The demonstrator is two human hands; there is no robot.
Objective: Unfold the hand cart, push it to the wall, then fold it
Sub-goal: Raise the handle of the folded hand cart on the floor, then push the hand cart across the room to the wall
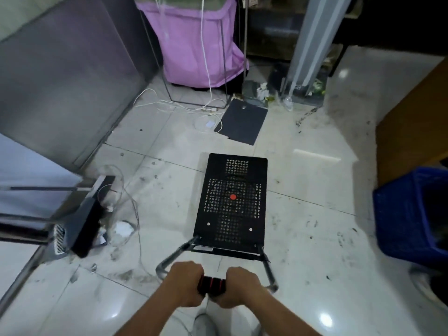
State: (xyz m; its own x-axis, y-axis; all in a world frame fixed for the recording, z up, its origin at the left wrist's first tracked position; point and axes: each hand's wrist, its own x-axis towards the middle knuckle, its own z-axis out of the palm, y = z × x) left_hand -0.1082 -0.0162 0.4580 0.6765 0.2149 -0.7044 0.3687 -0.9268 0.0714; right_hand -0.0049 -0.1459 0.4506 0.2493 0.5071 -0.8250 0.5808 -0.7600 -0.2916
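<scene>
Left hand (184, 284): fist clenched over the handle (211, 284), on its left part, knuckles up.
Right hand (238, 287): clenched on the handle's right part, just beside the left hand; a short stretch of black-and-red grip shows between them.
Cart (232, 202): unfolded, black deck lying flat on the floor (315, 238), long side pointing away from the person.
Deck: perforated in a cross-shaped pattern, with a red dot (233, 196) at the middle and two small pale studs near the near edge.
Frame: metal tubing runs from both near corners of the deck up to the handle, bent at the left and right ends.
Ahead: open tile between the deck's far edge and a dark mat (242, 122); beyond it white cables (184, 107) and a pink cover (194, 44) on a wire frame.
Left side: grey panel (60, 81) and a dark tilted device (84, 221) with loose cords, near but apart from the cart.
Right side: bare, scuffed tile, then a blue crate (407, 209) and a brown board (417, 122), well apart from the deck.
</scene>
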